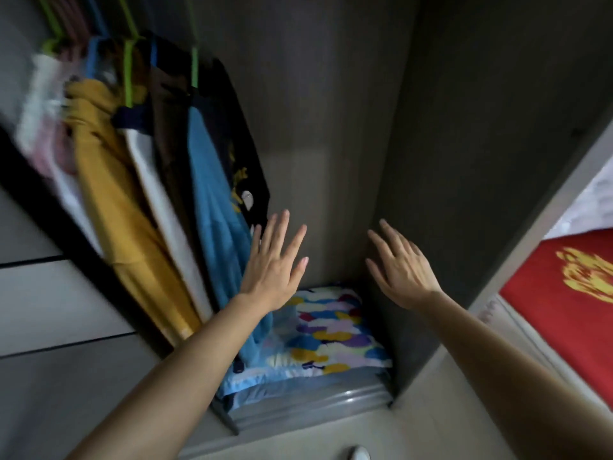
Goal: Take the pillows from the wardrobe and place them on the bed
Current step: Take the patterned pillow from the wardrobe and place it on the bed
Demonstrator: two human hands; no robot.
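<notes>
Head view: we see both hands raised inside the open wardrobe, empty. The left hand is spread flat, just beside the hanging clothes; the right hand is open too, near the right wall. Neither touches the pillow, which lies below them on the wardrobe floor, patterned in blue, yellow and purple, on top of a grey stack. We judge the task barely begun: nothing is gripped, and the bed, with its red cover at the right edge, shows no pillow in the visible part
</notes>
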